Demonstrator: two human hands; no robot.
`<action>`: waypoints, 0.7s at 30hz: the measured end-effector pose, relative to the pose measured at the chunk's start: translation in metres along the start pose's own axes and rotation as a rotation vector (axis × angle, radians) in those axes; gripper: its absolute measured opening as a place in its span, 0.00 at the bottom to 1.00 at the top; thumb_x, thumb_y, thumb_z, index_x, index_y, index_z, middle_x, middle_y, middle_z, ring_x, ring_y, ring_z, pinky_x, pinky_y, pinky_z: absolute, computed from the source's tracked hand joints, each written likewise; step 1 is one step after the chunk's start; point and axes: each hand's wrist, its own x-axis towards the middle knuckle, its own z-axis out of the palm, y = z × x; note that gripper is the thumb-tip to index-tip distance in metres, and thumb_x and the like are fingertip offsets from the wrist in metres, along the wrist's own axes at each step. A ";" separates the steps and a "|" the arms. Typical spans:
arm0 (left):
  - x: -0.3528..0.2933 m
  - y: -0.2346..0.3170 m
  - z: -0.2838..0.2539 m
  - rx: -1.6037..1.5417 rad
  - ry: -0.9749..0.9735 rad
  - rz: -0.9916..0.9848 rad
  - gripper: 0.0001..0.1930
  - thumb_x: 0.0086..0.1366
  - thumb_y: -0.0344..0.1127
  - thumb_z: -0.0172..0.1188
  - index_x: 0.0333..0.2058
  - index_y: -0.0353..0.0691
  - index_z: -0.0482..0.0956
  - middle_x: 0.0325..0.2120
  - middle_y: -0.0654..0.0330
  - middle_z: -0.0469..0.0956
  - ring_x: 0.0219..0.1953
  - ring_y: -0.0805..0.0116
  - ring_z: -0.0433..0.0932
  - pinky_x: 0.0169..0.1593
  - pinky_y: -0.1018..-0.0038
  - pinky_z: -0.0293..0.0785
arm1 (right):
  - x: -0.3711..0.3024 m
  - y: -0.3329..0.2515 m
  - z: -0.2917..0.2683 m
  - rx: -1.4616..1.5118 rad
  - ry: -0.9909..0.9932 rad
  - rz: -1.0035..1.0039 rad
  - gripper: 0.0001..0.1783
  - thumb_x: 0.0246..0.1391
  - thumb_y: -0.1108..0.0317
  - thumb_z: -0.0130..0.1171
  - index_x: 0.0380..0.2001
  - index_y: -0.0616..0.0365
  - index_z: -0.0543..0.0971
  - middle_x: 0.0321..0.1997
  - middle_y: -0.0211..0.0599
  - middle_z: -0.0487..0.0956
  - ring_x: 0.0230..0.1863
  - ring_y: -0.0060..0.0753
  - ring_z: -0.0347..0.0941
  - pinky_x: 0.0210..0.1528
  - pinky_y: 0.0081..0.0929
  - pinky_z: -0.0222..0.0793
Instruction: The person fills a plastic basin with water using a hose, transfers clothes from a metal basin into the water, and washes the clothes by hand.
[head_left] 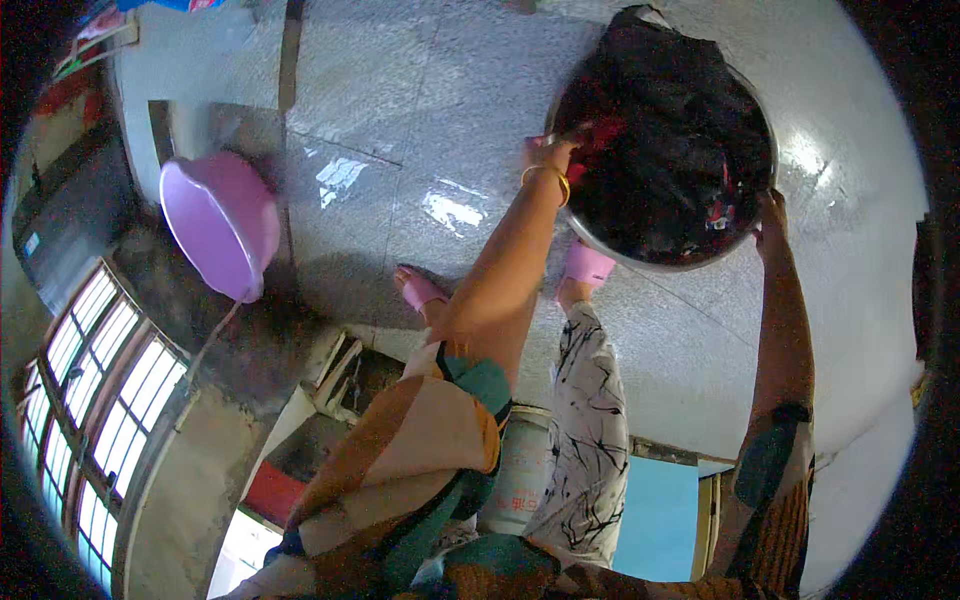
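Metal basin [660, 267], round, sits at 1 o'clock in the head view, both hands on it. Left hand [558, 155] at the basin's 9 o'clock: fingers grasping the rim, tips just inside, next to a reddish cloth [602, 138]. Right hand [770, 225] at the basin's 4 o'clock: fingers grasping the rim from outside, partly hidden. Can't tell if the basin rests on the floor [690, 370] or is held just off it.

Load: dark cloth [670, 110] filling most of the basin, bunched, reaching past the rim at 12 o'clock. Small red-and-white patch [720, 213] on it toward 4 o'clock.

Pink slippers on the feet: one [590, 264] at the basin's 7 o'clock, right by the rim in view; other [422, 290] farther out toward 8. Yellow bangle [563, 186] on left wrist. Trousers [590, 440] white with dark streaks.

Elsewhere in view: purple basin [215, 230] between 9 and 10 o'clock, well apart from the hands, looks tilted. Barred window [100, 390] at 8. Whitish bucket [515, 470] at 6, partly behind the sleeve. Light-blue panel [655, 520] at 5. Floor is grey, with glossy bright reflections.
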 end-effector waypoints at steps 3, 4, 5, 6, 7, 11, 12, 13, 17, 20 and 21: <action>0.004 -0.001 -0.029 0.002 0.181 -0.041 0.17 0.46 0.40 0.62 0.32 0.37 0.71 0.27 0.54 0.74 0.24 0.58 0.74 0.24 0.65 0.73 | 0.026 0.006 0.012 -0.060 -0.069 0.054 0.20 0.50 0.60 0.48 0.47 0.49 0.61 0.43 0.32 0.69 0.39 0.31 0.67 0.39 0.28 0.64; -0.002 0.003 -0.046 -0.055 0.143 -0.137 0.21 0.45 0.41 0.62 0.34 0.33 0.70 0.28 0.53 0.74 0.27 0.60 0.73 0.28 0.67 0.71 | 0.024 0.009 0.029 -0.214 0.009 0.059 0.19 0.50 0.59 0.48 0.45 0.49 0.63 0.42 0.32 0.70 0.38 0.28 0.67 0.37 0.27 0.65; -0.014 0.010 -0.057 -0.114 0.096 -0.233 0.25 0.44 0.42 0.63 0.36 0.29 0.68 0.30 0.52 0.73 0.29 0.62 0.73 0.32 0.68 0.69 | 0.021 0.011 0.038 -0.228 0.012 0.050 0.19 0.50 0.59 0.48 0.45 0.49 0.63 0.42 0.32 0.70 0.38 0.28 0.67 0.37 0.27 0.65; -0.043 0.017 -0.050 0.011 0.166 -0.207 0.26 0.46 0.47 0.61 0.34 0.28 0.70 0.29 0.52 0.74 0.28 0.63 0.73 0.32 0.68 0.69 | 0.020 0.010 0.033 -0.369 0.038 -0.020 0.19 0.50 0.58 0.48 0.45 0.49 0.64 0.41 0.32 0.70 0.39 0.28 0.67 0.37 0.27 0.65; -0.038 0.018 -0.088 0.003 0.114 -0.086 0.26 0.46 0.48 0.61 0.34 0.28 0.70 0.28 0.52 0.74 0.27 0.63 0.72 0.31 0.68 0.69 | 0.017 0.010 0.068 -0.457 0.002 -0.101 0.19 0.50 0.58 0.49 0.45 0.50 0.64 0.41 0.32 0.70 0.39 0.27 0.67 0.36 0.28 0.65; -0.059 0.032 -0.189 -0.165 0.255 -0.255 0.25 0.46 0.51 0.60 0.32 0.31 0.71 0.25 0.53 0.73 0.26 0.63 0.71 0.26 0.69 0.68 | -0.034 0.002 0.179 -0.595 -0.099 -0.359 0.24 0.44 0.60 0.53 0.46 0.52 0.64 0.38 0.45 0.73 0.39 0.39 0.70 0.38 0.37 0.65; -0.046 0.017 -0.233 -0.244 0.290 -0.208 0.25 0.46 0.52 0.60 0.32 0.32 0.72 0.24 0.54 0.73 0.26 0.63 0.71 0.25 0.68 0.68 | -0.043 0.006 0.217 -0.649 -0.118 -0.465 0.23 0.43 0.61 0.54 0.44 0.53 0.65 0.36 0.44 0.73 0.37 0.39 0.71 0.37 0.37 0.66; -0.053 0.019 -0.231 -0.480 0.310 -0.192 0.26 0.47 0.54 0.57 0.32 0.33 0.73 0.24 0.53 0.72 0.26 0.64 0.71 0.22 0.67 0.67 | -0.039 0.018 0.228 -0.747 -0.089 -0.563 0.22 0.42 0.61 0.54 0.43 0.54 0.65 0.35 0.43 0.74 0.35 0.39 0.71 0.35 0.37 0.66; -0.082 -0.010 -0.342 0.267 0.162 0.409 0.20 0.53 0.48 0.54 0.37 0.37 0.73 0.31 0.53 0.70 0.28 0.61 0.71 0.25 0.68 0.71 | -0.109 0.021 0.323 -0.600 -0.284 -0.288 0.23 0.36 0.63 0.58 0.40 0.55 0.67 0.32 0.42 0.74 0.32 0.38 0.71 0.32 0.35 0.67; -0.073 -0.035 -0.436 -0.183 0.125 0.069 0.22 0.51 0.45 0.56 0.45 0.46 0.67 0.36 0.58 0.68 0.32 0.68 0.70 0.25 0.69 0.70 | -0.151 0.047 0.398 -0.832 -0.403 -0.510 0.25 0.33 0.65 0.58 0.40 0.54 0.68 0.31 0.41 0.74 0.31 0.36 0.71 0.31 0.34 0.67; -0.078 -0.044 -0.453 -0.163 0.047 0.145 0.23 0.51 0.45 0.56 0.46 0.47 0.65 0.36 0.59 0.67 0.34 0.69 0.70 0.27 0.65 0.70 | -0.142 0.069 0.403 -0.952 -0.411 -0.673 0.26 0.32 0.65 0.58 0.40 0.54 0.68 0.30 0.41 0.74 0.31 0.36 0.71 0.31 0.33 0.67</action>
